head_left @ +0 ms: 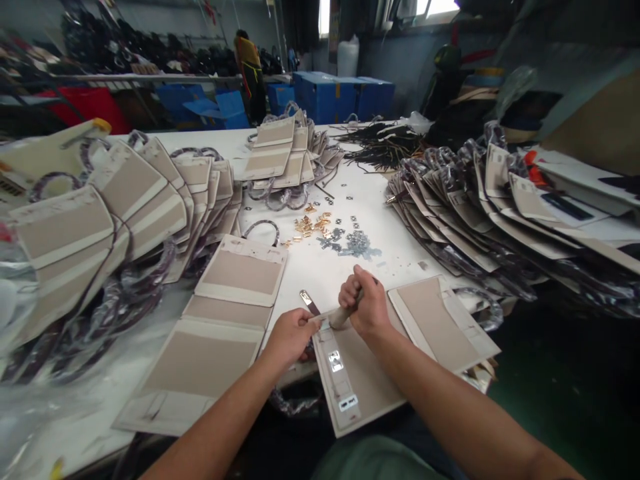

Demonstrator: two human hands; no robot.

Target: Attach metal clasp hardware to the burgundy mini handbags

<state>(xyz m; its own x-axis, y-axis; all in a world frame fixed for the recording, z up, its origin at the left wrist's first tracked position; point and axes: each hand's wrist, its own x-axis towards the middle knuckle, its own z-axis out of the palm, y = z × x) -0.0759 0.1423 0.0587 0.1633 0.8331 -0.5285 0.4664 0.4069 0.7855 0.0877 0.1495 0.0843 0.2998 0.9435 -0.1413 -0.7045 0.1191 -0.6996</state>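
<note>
A beige bag panel (370, 373) lies in front of me, with silver metal plates (349, 403) set along its left edge strip. My left hand (293, 337) pinches the panel's upper left corner between thumb and fingers. In a fist, my right hand (367, 300) grips a hand tool (341, 318), its thick tan end down on the panel close to my left fingertips. The rest of that tool is hidden by the fist. Just beyond my left hand a dark strap (309, 301) with a metal piece at its end sticks out.
Another unfolded panel (225, 313) lies to the left. Gold fittings (310, 223) and silver plates (355, 244) are heaped mid-table. Stacked bag pieces with wrapped handles stand left (135, 193), behind (280, 147) and right (450, 207). Black straps (380, 143) lie at the back.
</note>
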